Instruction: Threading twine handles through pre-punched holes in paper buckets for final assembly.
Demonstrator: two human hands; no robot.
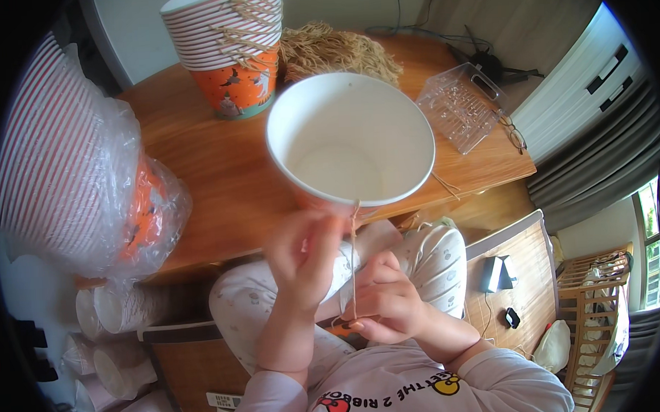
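A large white-lined paper bucket [350, 158] with an orange outside stands at the table's near edge, its mouth tilted toward me. A thin tan twine [354, 267] hangs from the near side of its rim. My right hand [384, 302] pinches the lower part of this twine above my lap. My left hand [299, 258], slightly blurred, is closed beside the twine just below the rim. Its fingertips are close to the twine, but what they grip cannot be made out.
A stack of orange paper buckets [242, 89] with twine over the rims stands behind, beside a twine heap [339, 49]. Plastic-wrapped buckets [152, 212] rise at left. A clear plastic organizer [461, 107] and glasses [514, 132] lie at right on the wooden table [212, 163].
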